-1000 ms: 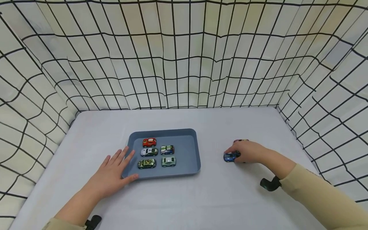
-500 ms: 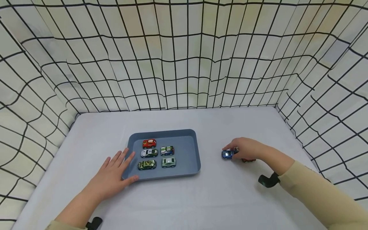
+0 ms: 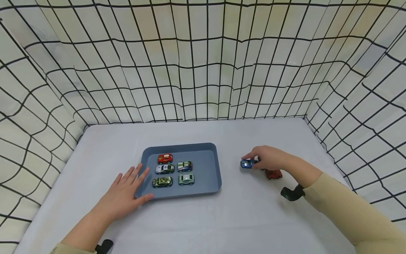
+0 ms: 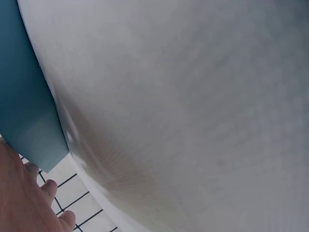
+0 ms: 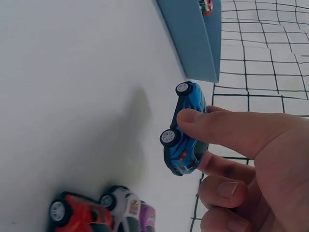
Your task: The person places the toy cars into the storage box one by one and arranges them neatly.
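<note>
My right hand (image 3: pixel 269 158) pinches a blue toy car (image 5: pixel 186 135) between thumb and fingers. In the right wrist view the car hangs over the white table, its shadow cast below. A red toy car (image 3: pixel 274 174) sits on the table beside this hand; behind it in the right wrist view stands a white car (image 5: pixel 126 208) with purple next to it. My left hand (image 3: pixel 122 195) lies with fingers spread at the left side of a blue-grey tray (image 3: pixel 204 183). Inside are a red car (image 3: pixel 165 158), a pale green car (image 3: pixel 186 179) and several others.
White cloth covers the table (image 3: pixel 222 225). A black wire grid (image 3: pixel 196 70) backed by white cloth rises at the rear and along both sides. Between the tray's right wall and my right hand lies a stretch of tabletop.
My right hand has moved back and slightly left with the blue car, uncovering the red car on the table. My left hand stays at the tray.
</note>
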`<act>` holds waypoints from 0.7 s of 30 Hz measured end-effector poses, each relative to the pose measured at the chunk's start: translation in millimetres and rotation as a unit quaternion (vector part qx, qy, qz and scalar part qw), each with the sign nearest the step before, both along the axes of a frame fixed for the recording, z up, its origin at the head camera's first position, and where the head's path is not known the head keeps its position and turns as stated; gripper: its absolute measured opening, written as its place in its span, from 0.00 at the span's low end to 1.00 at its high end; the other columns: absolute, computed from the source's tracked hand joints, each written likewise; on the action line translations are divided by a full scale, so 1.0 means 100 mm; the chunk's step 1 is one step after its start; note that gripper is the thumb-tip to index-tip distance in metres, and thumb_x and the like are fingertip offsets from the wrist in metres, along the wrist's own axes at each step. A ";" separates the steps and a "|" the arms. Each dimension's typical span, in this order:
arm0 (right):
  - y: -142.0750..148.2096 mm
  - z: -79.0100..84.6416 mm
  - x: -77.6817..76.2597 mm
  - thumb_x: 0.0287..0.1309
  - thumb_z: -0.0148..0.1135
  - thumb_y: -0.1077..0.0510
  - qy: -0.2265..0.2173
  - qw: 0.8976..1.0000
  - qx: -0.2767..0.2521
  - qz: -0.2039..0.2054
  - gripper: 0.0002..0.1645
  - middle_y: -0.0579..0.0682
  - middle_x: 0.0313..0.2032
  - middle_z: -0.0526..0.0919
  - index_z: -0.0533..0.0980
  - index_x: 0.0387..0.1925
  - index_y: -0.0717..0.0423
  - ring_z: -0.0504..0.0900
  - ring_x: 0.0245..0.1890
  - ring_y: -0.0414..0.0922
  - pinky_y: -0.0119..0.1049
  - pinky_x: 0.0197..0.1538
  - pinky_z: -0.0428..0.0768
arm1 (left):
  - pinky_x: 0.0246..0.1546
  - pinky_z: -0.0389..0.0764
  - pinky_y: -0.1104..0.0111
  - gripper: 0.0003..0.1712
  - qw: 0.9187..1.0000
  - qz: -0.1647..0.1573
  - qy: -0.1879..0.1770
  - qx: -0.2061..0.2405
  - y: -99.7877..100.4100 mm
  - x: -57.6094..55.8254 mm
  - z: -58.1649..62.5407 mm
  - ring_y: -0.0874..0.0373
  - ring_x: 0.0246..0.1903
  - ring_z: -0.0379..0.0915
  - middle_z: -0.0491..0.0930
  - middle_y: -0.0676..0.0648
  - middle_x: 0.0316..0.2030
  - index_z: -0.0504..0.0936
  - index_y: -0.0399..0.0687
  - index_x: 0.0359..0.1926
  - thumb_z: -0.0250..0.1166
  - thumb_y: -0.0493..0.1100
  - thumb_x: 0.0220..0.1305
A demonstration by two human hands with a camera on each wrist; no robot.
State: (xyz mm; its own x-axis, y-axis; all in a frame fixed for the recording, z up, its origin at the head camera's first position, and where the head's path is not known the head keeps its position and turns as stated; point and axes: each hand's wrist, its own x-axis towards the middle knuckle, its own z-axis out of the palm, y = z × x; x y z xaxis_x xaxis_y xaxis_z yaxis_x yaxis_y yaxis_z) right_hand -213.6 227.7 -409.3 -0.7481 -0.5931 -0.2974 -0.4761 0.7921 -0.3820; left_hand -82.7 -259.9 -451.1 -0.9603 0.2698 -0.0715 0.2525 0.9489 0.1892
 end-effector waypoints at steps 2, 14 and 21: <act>-0.04 0.03 -0.02 0.60 0.69 0.56 -0.001 1.000 -0.009 -0.001 0.26 0.45 0.47 0.81 0.79 0.61 0.43 0.76 0.37 0.42 0.36 0.40 0.77 | 0.69 0.45 0.36 0.58 1.000 0.000 0.000 -0.002 0.00 0.00 -0.01 0.36 0.74 0.43 0.47 0.38 0.77 0.54 0.49 0.78 0.52 0.80 0.59; -0.51 0.12 -0.25 0.61 0.69 0.53 0.002 0.999 -0.035 0.016 0.28 0.44 0.48 0.81 0.77 0.63 0.40 0.75 0.39 0.43 0.37 0.41 0.77 | 0.69 0.46 0.36 0.57 1.000 -0.001 0.004 0.003 -0.03 0.02 -0.02 0.36 0.74 0.43 0.47 0.38 0.77 0.54 0.49 0.78 0.53 0.78 0.60; -0.90 0.13 -0.37 0.61 0.69 0.54 0.003 0.999 -0.040 0.031 0.27 0.43 0.45 0.80 0.78 0.62 0.38 0.75 0.38 0.44 0.36 0.39 0.77 | 0.69 0.46 0.36 0.56 1.000 0.003 0.005 0.000 -0.02 0.02 -0.01 0.36 0.74 0.43 0.47 0.38 0.77 0.54 0.50 0.78 0.54 0.78 0.60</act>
State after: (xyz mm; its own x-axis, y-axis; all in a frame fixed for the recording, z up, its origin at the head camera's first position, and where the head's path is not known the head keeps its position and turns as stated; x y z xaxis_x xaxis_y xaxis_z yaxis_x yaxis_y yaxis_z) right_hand -250.4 137.7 -396.4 -0.7102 -0.6607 -0.2432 -0.5259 0.7275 -0.4407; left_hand -80.2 -261.8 -451.8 -0.9626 0.2640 -0.0612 0.2488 0.9504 0.1867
